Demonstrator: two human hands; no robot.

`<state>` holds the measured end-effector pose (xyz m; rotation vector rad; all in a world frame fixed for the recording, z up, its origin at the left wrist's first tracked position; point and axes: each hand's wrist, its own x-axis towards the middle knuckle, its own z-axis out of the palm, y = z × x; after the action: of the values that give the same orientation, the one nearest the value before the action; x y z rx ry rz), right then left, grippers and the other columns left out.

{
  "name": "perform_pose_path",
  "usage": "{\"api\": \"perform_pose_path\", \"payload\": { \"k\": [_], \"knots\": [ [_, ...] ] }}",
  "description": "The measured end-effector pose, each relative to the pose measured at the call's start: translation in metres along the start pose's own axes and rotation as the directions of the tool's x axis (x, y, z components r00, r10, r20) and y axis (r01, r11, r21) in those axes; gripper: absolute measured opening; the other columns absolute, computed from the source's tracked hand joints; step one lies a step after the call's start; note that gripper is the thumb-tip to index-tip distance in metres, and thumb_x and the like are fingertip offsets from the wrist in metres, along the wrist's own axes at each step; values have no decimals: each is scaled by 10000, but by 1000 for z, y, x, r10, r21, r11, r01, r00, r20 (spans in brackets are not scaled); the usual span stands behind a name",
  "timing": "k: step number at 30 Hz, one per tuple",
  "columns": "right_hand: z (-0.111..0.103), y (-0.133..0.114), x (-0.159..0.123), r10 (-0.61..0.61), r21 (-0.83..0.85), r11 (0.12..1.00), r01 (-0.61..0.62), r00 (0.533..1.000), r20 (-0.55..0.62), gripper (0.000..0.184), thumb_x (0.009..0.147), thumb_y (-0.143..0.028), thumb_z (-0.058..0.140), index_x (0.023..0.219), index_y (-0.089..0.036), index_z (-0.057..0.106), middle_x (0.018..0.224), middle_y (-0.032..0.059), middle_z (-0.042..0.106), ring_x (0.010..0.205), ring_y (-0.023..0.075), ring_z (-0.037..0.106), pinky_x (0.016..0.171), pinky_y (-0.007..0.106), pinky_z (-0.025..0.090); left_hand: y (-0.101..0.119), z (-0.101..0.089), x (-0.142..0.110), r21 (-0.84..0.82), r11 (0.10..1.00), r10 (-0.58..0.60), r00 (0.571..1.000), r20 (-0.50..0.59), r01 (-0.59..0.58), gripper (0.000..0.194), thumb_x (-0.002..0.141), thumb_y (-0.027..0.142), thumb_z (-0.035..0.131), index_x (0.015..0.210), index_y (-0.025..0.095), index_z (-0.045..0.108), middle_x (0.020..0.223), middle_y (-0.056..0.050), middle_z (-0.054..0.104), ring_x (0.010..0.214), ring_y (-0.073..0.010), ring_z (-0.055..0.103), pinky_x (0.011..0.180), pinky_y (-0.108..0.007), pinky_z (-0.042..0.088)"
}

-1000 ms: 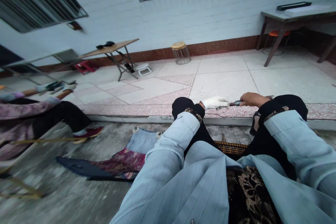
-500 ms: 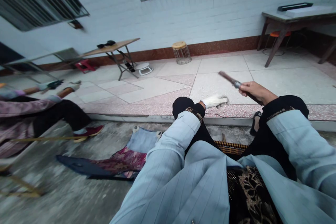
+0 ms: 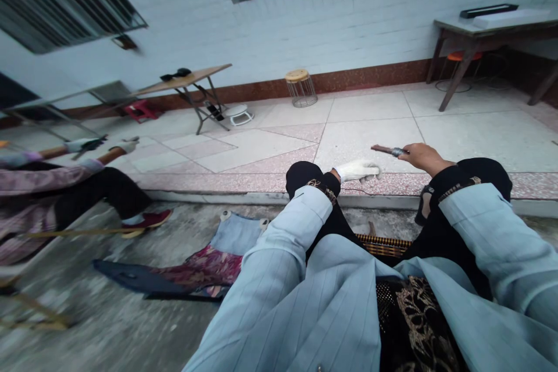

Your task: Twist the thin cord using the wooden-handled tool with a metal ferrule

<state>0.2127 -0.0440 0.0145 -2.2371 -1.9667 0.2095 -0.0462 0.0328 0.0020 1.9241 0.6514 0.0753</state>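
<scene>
My right hand [image 3: 425, 157], bare, is closed around a knife-like tool [image 3: 386, 150]. A narrow rust-brown part of it points left, with a grey band just ahead of my fingers; the rest is hidden in my palm. My left hand [image 3: 355, 171] wears a white knitted glove and hangs past my left knee, just below and left of the tool's tip. Its fingers are curled together, and I cannot make out what they hold, if anything. The tool and the glove are apart.
A stone step edge [image 3: 244, 196] runs before my knees. Patterned cloth [image 3: 204, 267] lies at lower left. A gloved co-worker [image 3: 100, 180] sits at far left. Beyond stand a folding table [image 3: 192, 78], a round stool [image 3: 300, 87] and a desk [image 3: 475, 29].
My right hand has dropped slightly and turned, so the tool lies nearer level and its tip is lower. My left hand has barely moved.
</scene>
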Motion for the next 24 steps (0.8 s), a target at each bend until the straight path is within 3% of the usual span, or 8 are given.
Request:
{"api": "perform_pose_path", "payload": {
  "k": [3,7,10,12,14,18,21,24],
  "knots": [
    [6,0,-2,-105,-9,994,112,953,283,310,858,-417,582,955,-159,724,865,122,710,771,218,622,609,295,380,3,0,-6,2,1000,-7,1000,-29,7,324,730,527,668,800,215,716,565,-74,594,628,-215,616,518,-298,464],
    [9,-1,-9,-360,312,929,196,671,649,323,800,-467,647,837,-151,699,601,20,593,571,146,513,568,276,360,12,1,-11,18,1000,10,998,-68,-9,265,748,471,680,789,211,710,597,-69,613,640,-205,617,527,-287,466],
    [-2,-6,-17,-607,592,776,218,513,606,395,776,-547,673,818,-154,680,616,-12,568,585,123,476,601,271,365,20,6,-11,33,998,57,995,-83,-54,250,787,449,651,826,211,716,651,-54,627,660,-188,611,540,-271,463],
    [-13,-10,-22,-685,721,664,199,550,478,406,795,-563,661,795,-157,659,646,-16,568,606,115,469,625,270,371,25,11,-10,31,996,82,994,-79,-80,265,811,456,623,858,212,715,685,-46,630,658,-170,596,552,-262,463],
    [-22,-14,-25,-653,803,575,156,680,335,407,807,-563,654,764,-159,631,649,-14,560,600,110,456,616,266,367,28,15,-9,26,995,98,993,-65,-97,296,837,477,585,869,210,710,696,-49,623,639,-158,574,563,-264,468],
    [-25,-18,-21,-277,915,399,53,959,65,418,787,-581,669,746,-178,565,644,2,549,552,106,430,543,257,350,26,15,-9,18,995,95,995,-29,-95,332,845,510,558,869,215,708,669,-72,604,627,-174,573,574,-301,480],
    [-19,-13,-10,55,939,345,5,998,-25,402,801,-575,648,782,-186,550,672,28,571,534,113,452,508,255,355,20,9,-9,23,997,74,997,-29,-74,322,776,528,633,865,230,717,625,-89,594,633,-214,602,544,-326,472],
    [-13,-4,0,205,829,553,-80,978,-43,387,859,-554,575,786,-174,584,682,63,613,552,138,510,519,267,378,14,4,-9,19,998,58,998,-7,-58,340,721,558,665,838,243,717,575,-87,577,605,-223,608,503,-319,464]
  ]
}}
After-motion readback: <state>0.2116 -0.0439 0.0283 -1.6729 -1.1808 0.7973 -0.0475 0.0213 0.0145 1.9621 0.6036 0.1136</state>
